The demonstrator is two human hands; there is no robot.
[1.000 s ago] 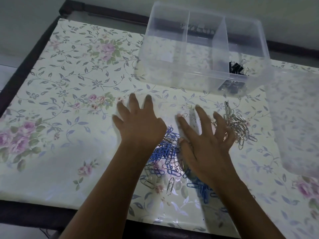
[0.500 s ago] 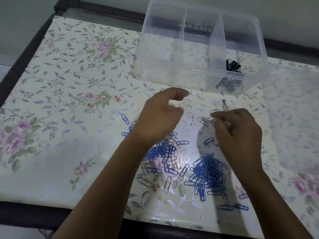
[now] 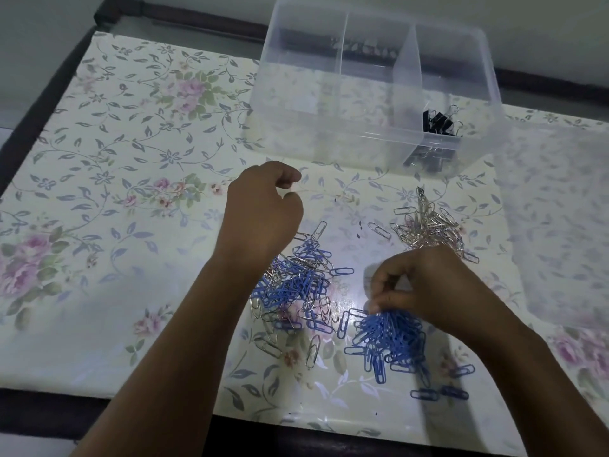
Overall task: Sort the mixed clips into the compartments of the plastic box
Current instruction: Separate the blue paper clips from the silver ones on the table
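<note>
On the floral tablecloth, left hand curls, hold unclear; right hand pinches blue clips.

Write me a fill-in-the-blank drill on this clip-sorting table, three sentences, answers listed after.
The plastic box has ____ compartments.
The black binder clips lie in its ____ compartment.
The near pile that the right hand pinches is all ____ paper clips.
Missing words: three; right; blue.
</note>
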